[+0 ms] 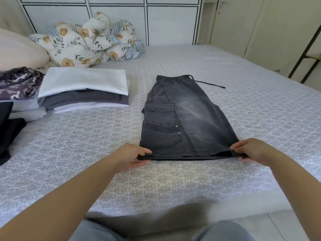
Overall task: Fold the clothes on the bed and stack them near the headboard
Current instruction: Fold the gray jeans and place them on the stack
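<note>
Where the frame's centre falls, a pair of dark grey shorts [184,117] lies flat on the bed [243,105], folded in half lengthwise, with the elastic waistband toward the top of the frame and the hem toward the bottom. A cargo pocket with stitching and small rivets faces up on its left part, and a drawstring [210,83] trails off to the right of the waistband. The left hand [134,156] pinches the hem's left corner, thumb on top and fingers underneath; the right hand [250,149] pinches the right corner the same way, both hands lifting the edge slightly off the sheet.

At the left of the frame, a stack of folded clothes [83,91] sits on the bed, a white piece on top, a dark grey one under it, then more white. Just left of it lie a patterned dark garment [19,82] on pale grey folded pieces, and black fabric [7,129] at the left edge.

The bed wears a pale grey sheet with a repeated ornamental print. In the upper left, a cream pillow [17,49] and a crumpled floral duvet [90,39] rest against a white panelled wardrobe [118,16]. Cream-coloured doors [260,23] fill the upper right.
</note>
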